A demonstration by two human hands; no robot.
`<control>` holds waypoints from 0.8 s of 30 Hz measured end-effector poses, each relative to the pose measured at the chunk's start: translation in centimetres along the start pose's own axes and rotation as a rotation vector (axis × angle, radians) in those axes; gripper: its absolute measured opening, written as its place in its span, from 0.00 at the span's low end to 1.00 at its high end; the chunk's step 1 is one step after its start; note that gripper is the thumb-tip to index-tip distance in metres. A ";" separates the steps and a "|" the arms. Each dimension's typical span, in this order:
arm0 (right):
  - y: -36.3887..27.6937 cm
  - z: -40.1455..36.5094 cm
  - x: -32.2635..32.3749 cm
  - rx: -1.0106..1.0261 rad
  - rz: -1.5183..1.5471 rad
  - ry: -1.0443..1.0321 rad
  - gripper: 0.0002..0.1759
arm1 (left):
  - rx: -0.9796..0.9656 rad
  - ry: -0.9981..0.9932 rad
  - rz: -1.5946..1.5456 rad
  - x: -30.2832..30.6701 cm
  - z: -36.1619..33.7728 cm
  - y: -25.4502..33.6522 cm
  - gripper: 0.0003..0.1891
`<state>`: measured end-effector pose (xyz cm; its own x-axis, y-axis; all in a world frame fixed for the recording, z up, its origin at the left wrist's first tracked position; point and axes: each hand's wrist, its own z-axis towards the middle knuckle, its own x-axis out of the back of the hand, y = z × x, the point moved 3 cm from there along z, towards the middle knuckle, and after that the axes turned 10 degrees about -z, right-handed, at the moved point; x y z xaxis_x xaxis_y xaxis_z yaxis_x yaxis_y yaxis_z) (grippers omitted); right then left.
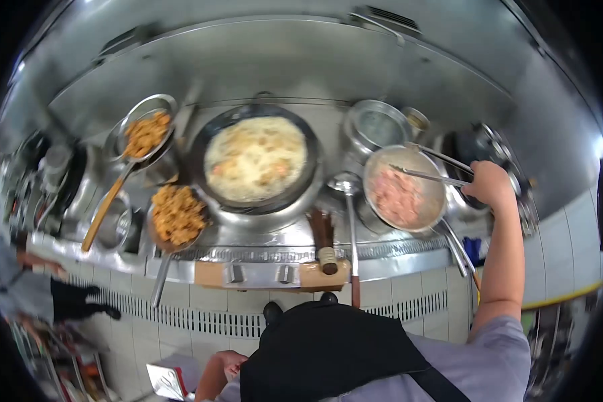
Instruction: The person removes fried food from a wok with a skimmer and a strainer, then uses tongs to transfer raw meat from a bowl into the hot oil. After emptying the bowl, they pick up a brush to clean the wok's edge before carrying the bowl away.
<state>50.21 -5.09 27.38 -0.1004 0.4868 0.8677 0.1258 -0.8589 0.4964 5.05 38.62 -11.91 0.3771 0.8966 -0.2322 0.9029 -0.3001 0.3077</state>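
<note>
Closest to the camera is the person's black apron. Low on the left, the left hand hangs by the apron, just beside a shiny metal thing. I cannot tell if its fingers are gripping anything or are loose.

Past the white floor tiles comes the front of the long steel table. A brush with a brown handle lies on its edge. Beside it lies a ladle, its long handle pointing back at the person.

To the left, a round strainer is full of brown fried bits. In the middle sits a big wok with pale, bubbly food in it.

To the right of the wok is a metal bowl holding pink meat. The right arm reaches out to it. The right hand is just past the bowl's right rim, and its fingers are closed tight around two thin metal sticks. The tips of the sticks reach over the bowl, above the meat.

Farther back on the left is a second strainer with more fried bits and a wooden handle. Behind the bowl stands a steel pot. At the far left edge, another person stands on the floor.
</note>
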 end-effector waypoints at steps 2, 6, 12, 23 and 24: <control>1.3 -1.6 -0.9 -0.019 -0.078 -0.131 0.21 | 0.047 0.030 0.073 2.6 0.8 3.4 0.20; 0.3 -2.0 -8.0 0.053 -0.118 -0.168 0.19 | -0.280 -0.109 0.155 4.1 -0.9 15.6 0.24; -2.2 -0.8 -17.6 -0.005 0.086 -0.116 0.12 | -0.779 -0.160 0.077 -4.0 3.6 39.0 0.16; 4.7 -4.1 -7.7 -0.093 0.192 0.177 0.17 | -0.802 0.219 -0.437 -8.9 13.1 51.5 0.13; 4.7 -4.3 -7.3 -0.078 0.193 0.184 0.17 | -0.844 0.220 -0.472 -8.9 13.3 51.5 0.12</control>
<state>47.31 -13.39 23.26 -0.2602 0.2822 0.9234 0.0844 -0.9460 0.3129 50.96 10.83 -6.27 -0.1073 0.9306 -0.3498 0.4755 0.3571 0.8040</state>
